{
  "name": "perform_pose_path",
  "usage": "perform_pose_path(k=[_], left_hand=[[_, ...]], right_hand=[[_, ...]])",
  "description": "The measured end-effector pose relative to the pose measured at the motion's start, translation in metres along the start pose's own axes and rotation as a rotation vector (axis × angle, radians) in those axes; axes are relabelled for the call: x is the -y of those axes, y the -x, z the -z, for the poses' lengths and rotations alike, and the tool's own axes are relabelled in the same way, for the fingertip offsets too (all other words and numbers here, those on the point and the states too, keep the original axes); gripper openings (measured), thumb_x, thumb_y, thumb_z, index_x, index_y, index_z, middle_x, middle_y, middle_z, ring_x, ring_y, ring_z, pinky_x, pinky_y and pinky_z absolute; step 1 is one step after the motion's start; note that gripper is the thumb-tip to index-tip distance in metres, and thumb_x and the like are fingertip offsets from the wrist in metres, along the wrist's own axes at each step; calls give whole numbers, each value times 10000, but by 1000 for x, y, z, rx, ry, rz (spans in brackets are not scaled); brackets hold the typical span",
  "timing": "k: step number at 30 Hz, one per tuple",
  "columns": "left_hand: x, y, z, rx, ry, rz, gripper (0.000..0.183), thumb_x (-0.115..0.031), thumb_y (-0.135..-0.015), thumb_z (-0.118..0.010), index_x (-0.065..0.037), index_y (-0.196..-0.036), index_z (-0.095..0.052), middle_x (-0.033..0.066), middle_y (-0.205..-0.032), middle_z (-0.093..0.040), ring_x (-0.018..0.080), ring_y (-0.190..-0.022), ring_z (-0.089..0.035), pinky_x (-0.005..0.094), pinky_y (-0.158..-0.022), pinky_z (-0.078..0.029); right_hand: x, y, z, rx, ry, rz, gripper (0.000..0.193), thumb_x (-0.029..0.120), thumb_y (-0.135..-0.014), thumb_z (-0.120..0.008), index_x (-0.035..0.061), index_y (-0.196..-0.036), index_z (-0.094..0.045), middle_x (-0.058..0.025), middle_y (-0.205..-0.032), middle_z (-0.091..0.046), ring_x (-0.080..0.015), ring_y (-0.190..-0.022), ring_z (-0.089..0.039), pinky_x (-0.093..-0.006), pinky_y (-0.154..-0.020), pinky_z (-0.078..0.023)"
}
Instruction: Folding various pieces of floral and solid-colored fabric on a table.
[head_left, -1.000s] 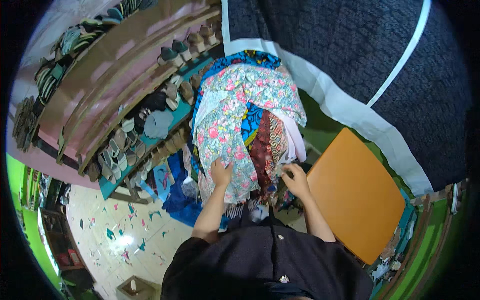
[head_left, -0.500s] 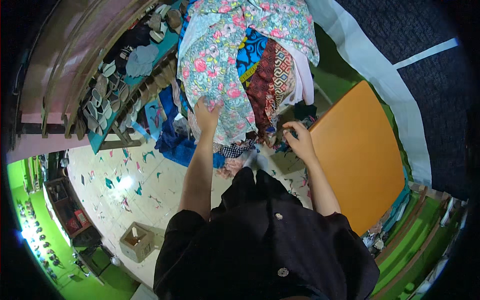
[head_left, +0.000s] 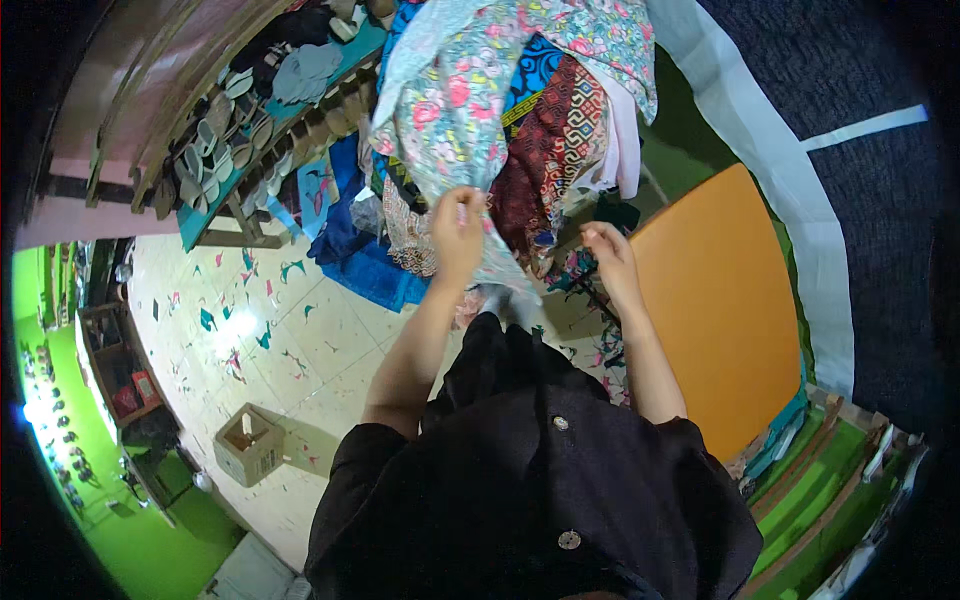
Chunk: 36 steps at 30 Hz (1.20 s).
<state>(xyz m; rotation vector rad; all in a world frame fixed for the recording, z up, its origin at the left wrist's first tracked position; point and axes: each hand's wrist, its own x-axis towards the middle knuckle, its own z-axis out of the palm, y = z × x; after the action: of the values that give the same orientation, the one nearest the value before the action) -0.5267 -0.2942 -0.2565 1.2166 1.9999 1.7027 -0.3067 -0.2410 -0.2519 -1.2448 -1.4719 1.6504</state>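
A light floral cloth [head_left: 455,105] with pink flowers drapes over a pile of fabrics in front of me. My left hand [head_left: 460,235] grips its hanging part and bunches it to a narrow waist, with a loose end dangling below the fist. To the right, beside the near edge of the orange panel [head_left: 720,310], my right hand [head_left: 610,245] hovers with curled fingers; whether anything small is between them cannot be made out. Between the hands hang a dark red patterned cloth [head_left: 540,155], a blue and black cloth [head_left: 540,70] and a pale pink cloth [head_left: 622,145].
At the left, a teal shelf [head_left: 350,55] carries several shoes and a grey cloth [head_left: 305,75]. Blue fabric [head_left: 375,280] lies below it. Fabric scraps litter the tiled floor, where a cardboard box [head_left: 250,445] stands. Dark textured material with a white border [head_left: 830,280] runs along the right.
My left hand has moved right and gathered the floral cloth, uncovering fabrics on its left. My right hand has risen slightly, its fingers more curled. The whole view has shifted a little.
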Motion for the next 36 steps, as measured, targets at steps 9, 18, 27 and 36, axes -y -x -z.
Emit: perform_pose_path(k=[9,18,27,36], left_hand=[[-53,92,-1,294,-137,-318,125,-213,-725,-671,-98,-762,-642,53,-799,-503,251,-802,-467,366,-728,-348],[-28,76,2,157,3,-105,457,-201,-744,-648,-2,-1108,-455,140,-1042,-492,312,-999,-437,407,-860,-329],[-21,16,-59,291,329,634,812,-163,-690,-732,34,-1302,-236,217,-1302,-332,264,-1175,-387,362,-957,-343],[-15,70,-54,600,696,657,300,-34,-846,-488,28,-1139,-503,80,-1017,-596,158,-874,-580,275,-778,-453]], right_hand=[[34,-21,-46,8,-281,-172,663,176,-748,-631,1,-1299,-305,-109,-1088,-533,-180,-1005,-490,-302,-884,-371],[4,7,-40,14,-129,-17,314,-20,-756,-481,20,-1058,-556,-16,-827,-584,-83,-679,-496,-236,-593,-397],[-4,68,-12,195,-36,22,240,27,-774,-503,-22,-1005,-548,-32,-911,-573,-133,-864,-508,-264,-818,-387],[-32,95,25,18,-244,-96,288,247,-888,-513,-19,-973,-584,-16,-790,-584,-78,-714,-521,-235,-630,-425]])
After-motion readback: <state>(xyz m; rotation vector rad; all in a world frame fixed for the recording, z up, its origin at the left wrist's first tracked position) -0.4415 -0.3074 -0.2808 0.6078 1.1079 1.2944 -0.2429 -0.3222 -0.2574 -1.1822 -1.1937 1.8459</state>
